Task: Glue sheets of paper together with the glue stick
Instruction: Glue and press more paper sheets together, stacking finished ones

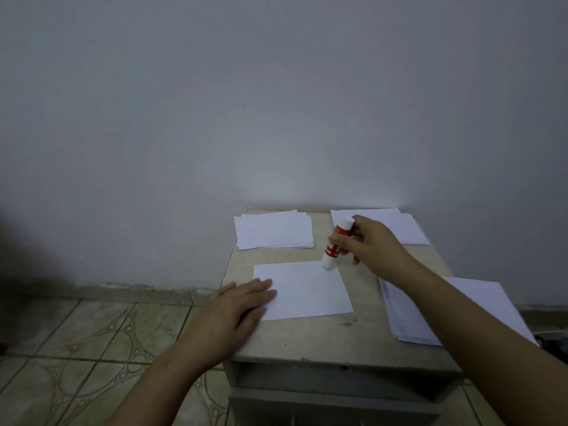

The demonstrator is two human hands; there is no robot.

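Head | right hand (367, 242) grips glue stick (336, 241); left hand (242, 298) flat on sheet (307, 289)

My head view is dim and grey-blue, with soft, flat light. The wall (276, 103) is brightest just above the desk (307, 342) and darkens toward the corners. A deep shadow sits at 9 o'clock. Wide-angle bending curves the floor tiles (76, 348). Everything looks slightly soft.

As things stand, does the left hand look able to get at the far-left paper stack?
Probably yes: the left hand lies flat on the centre sheet, and only bare table separates it from that stack.
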